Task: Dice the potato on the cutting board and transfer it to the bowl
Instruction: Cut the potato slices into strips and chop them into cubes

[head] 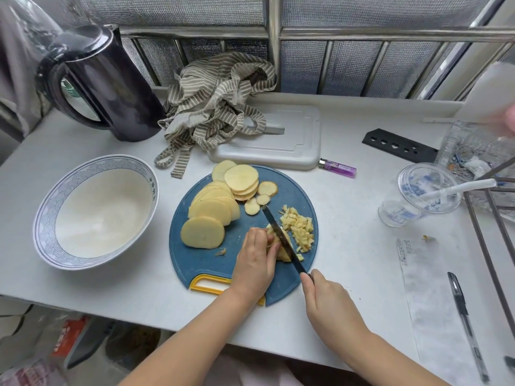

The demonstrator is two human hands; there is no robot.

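Observation:
A round blue cutting board (200,260) with a yellow handle lies on the grey counter. Several round potato slices (211,210) are stacked and fanned across its left and far side. A heap of small potato dice (299,228) sits on its right side. My left hand (256,257) holds down a bunch of potato strips (282,250) with curled fingers. My right hand (324,298) grips the handle of a dark knife (281,236), whose blade lies across the strips. An empty white bowl (44,218) with a blue patterned rim stands left of the board.
A black kettle (111,87) stands at the back left, a striped cloth (214,107) lies on a grey board (292,140) behind. A purple lighter (338,168), a black blade sheath (398,146), plastic cups (418,193) and a pen (465,321) lie to the right.

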